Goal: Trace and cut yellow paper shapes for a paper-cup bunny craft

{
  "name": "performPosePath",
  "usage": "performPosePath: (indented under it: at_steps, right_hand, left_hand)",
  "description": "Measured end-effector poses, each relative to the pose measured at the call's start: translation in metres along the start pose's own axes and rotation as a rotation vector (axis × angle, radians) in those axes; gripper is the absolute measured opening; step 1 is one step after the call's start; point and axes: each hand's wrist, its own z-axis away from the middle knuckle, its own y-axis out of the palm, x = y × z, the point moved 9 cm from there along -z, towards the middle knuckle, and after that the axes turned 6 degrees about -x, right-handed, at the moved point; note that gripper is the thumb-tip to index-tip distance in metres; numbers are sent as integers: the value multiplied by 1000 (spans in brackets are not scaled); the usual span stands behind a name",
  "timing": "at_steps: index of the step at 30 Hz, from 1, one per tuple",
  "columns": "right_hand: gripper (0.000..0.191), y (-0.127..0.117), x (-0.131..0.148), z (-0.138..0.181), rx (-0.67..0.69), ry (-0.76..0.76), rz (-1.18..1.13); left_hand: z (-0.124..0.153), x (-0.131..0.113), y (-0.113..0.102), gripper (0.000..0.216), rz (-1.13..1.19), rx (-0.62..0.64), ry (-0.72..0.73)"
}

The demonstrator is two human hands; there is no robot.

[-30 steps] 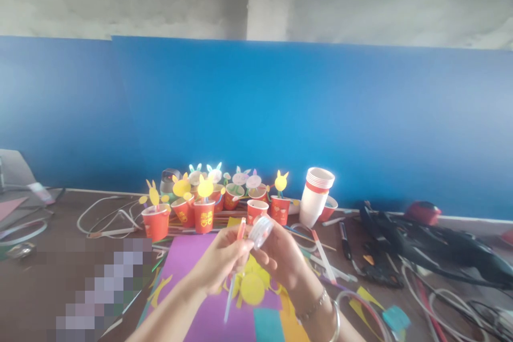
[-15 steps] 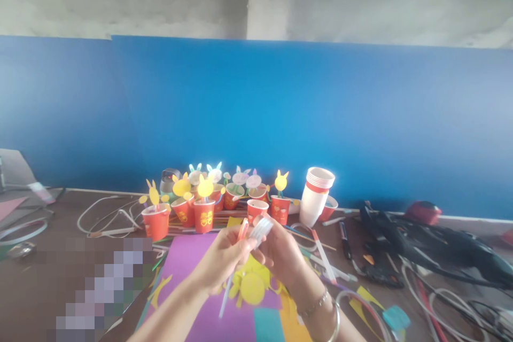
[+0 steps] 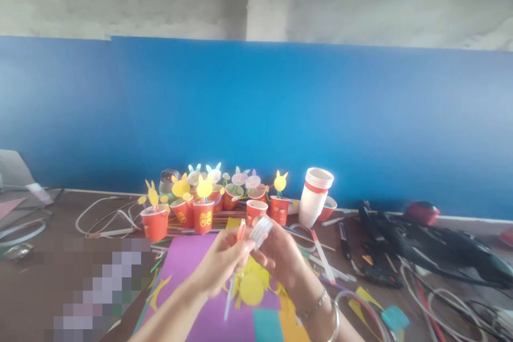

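My left hand (image 3: 226,256) is closed round a thin white stick (image 3: 229,299) with an orange end, which sticks up past the thumb while the pale length hangs below. My right hand (image 3: 282,254) curls its fingers round a small translucent whitish piece (image 3: 260,232) with faint stripes, perhaps clear tape. The left thumb tip meets that piece's near side. Below both hands, yellow round paper cutouts (image 3: 251,289) lie on a purple paper sheet (image 3: 192,262). Part of the stick is hidden inside the left fist.
Red paper cups (image 3: 155,224) holding rabbit-shaped paper figures line the back, before a blue partition (image 3: 256,117). A leaning stack of white cups (image 3: 315,200) is at the right. Farther right are a marker (image 3: 343,240), a black bag-like item (image 3: 444,246) and cables (image 3: 444,304).
The translucent piece has turned a little, showing more of its striped face. The stick's lower end has swung slightly right. Both hands remain in nearly the same place.
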Motion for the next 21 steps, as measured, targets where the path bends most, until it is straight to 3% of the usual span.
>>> performPosePath:
  at_steps: [10, 21]
  right_hand:
    - [43, -6, -1, -1, -32, 3, 36]
    - [29, -6, 6, 2, -71, -43, 28]
  left_hand:
    - [2, -8, 1, 25, 14, -31, 20]
    - [3, -10, 3, 23, -27, -18, 87]
